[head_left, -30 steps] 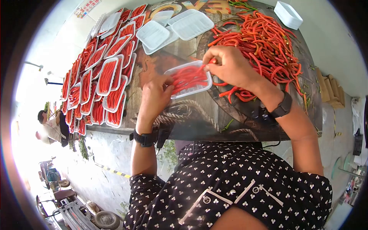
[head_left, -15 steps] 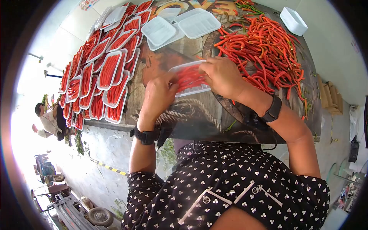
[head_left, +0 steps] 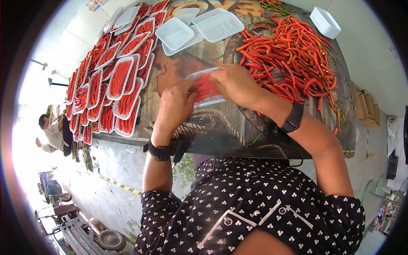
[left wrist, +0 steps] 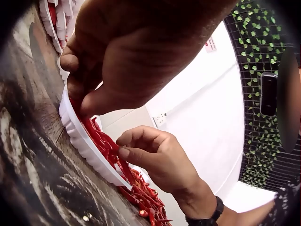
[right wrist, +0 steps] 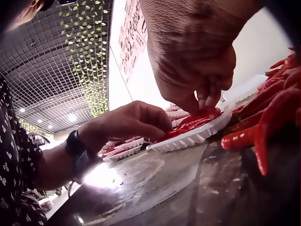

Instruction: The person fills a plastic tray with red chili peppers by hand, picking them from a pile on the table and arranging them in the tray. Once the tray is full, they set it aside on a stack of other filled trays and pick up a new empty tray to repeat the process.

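Note:
A white ribbed plastic tray (head_left: 209, 101) filled with long red chillies (head_left: 206, 87) rests on the table between both hands. At its left end my left hand (head_left: 176, 100) has curled fingers and thumb inside the rim, gripping the chilli ends. My right hand (head_left: 238, 85) is over the tray's right end, covering it in the head view. In the left wrist view, thumb and forefinger of the right hand (left wrist: 157, 155) pinch a chilli on top of the layer. The right wrist view shows the right fingertips (right wrist: 207, 96) down on the chillies, with the left hand (right wrist: 136, 120) opposite.
Packed chilli trays (head_left: 121, 78) lie overlapping in rows at the left. Bare trays (head_left: 219, 25) lie at the back, and a tray stack (head_left: 325, 22) stands at the far right corner. A large loose chilli heap (head_left: 293, 55) spreads right of the hands.
The right hand has moved left and further over the tray, lowering the chilli it held above the right end. The left hand stays at the left end. The whole view has shifted slightly.

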A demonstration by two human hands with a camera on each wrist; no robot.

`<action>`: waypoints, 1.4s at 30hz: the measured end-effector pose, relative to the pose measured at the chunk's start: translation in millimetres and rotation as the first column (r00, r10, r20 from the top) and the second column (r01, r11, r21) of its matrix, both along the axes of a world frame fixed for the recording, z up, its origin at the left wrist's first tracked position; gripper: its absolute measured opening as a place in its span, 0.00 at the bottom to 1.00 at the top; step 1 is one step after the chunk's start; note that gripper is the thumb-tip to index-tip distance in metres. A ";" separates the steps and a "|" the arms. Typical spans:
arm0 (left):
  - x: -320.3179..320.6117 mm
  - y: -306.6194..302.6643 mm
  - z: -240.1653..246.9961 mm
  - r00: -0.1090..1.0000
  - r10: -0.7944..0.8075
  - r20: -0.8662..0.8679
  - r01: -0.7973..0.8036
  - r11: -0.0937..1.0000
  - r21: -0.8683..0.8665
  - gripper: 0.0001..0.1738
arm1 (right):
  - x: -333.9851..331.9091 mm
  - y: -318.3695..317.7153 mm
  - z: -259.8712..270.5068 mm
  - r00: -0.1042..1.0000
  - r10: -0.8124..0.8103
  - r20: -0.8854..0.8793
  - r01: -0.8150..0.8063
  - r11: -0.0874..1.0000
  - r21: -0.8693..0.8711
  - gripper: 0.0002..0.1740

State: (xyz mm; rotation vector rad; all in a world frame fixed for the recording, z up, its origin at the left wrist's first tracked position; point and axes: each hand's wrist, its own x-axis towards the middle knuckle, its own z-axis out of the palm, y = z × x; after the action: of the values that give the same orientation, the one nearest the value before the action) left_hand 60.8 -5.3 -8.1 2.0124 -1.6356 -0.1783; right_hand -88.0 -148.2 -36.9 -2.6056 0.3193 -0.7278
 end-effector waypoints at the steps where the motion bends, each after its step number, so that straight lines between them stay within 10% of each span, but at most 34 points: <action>1: -0.1 0.0 -0.1 1.000 0.000 0.000 0.000 1.000 0.001 0.09 | 2.5 0.0 -0.6 0.999 0.018 0.032 -0.018 1.000 -0.016 0.02; 24: -2.0 -2.9 1.1 0.999 -0.045 0.020 0.046 0.997 -0.060 0.07 | -15.6 -11.1 18.1 0.999 0.000 0.043 -0.002 0.999 0.045 0.02; 42: -6.5 -10.0 1.5 0.994 -0.113 -0.003 0.113 0.992 -0.063 0.05 | -10.0 -13.4 0.6 0.993 0.115 -0.039 -0.121 0.967 -0.224 0.05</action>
State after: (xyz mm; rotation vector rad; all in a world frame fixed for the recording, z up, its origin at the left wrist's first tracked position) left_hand 54.3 -15.3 -6.6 1.8717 -1.7307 -0.1727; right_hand -98.0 -161.7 -36.3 -2.8211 0.0909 -0.7264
